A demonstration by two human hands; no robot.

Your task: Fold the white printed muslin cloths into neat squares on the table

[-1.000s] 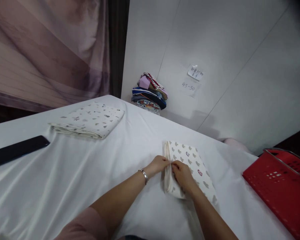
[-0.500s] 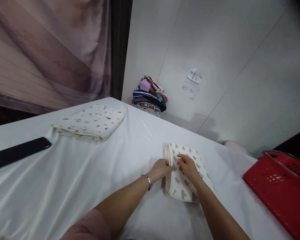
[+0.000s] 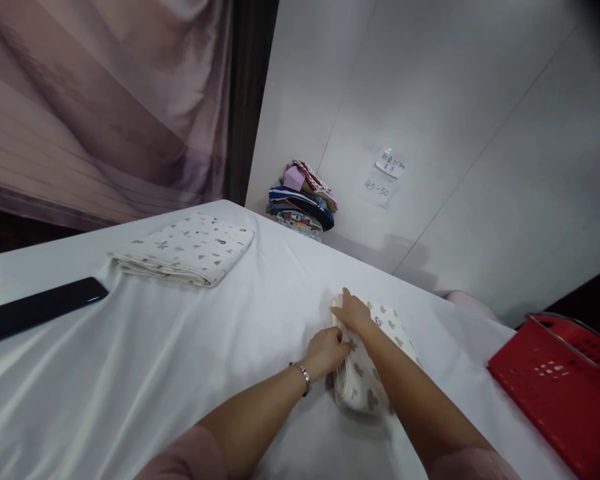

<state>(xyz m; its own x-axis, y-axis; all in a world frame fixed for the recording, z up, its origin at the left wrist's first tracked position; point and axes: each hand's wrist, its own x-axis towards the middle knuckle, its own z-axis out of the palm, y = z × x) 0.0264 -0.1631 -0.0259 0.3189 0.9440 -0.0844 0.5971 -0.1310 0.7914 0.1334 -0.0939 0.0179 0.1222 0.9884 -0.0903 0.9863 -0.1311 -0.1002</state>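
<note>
A folded white cloth (image 3: 357, 387) with grey mouse-head prints lies on the white-covered table, right of the middle. At its left folded edge, my left hand (image 3: 327, 350) is closed, with thumb and fingers pinching the layers. My right hand (image 3: 353, 312) grips the far left corner of the same cloth, and its forearm crosses over the print. The near left end of the cloth looks slightly raised and rounded. Part of the cloth is hidden under my right forearm. A bracelet (image 3: 305, 377) circles my left wrist.
Another folded patterned cloth (image 3: 190, 250) lies at the far left. A black phone-like slab (image 3: 45, 308) rests near the left edge. A red plastic basket (image 3: 555, 400) stands at the right. Folded clothes (image 3: 303, 200) are stacked by the wall, near paper labels (image 3: 380, 180).
My right hand has moved left and away from me, from the cloth's middle to its far left corner. The cloth's left edge is now gripped by both hands and lifted slightly.
</note>
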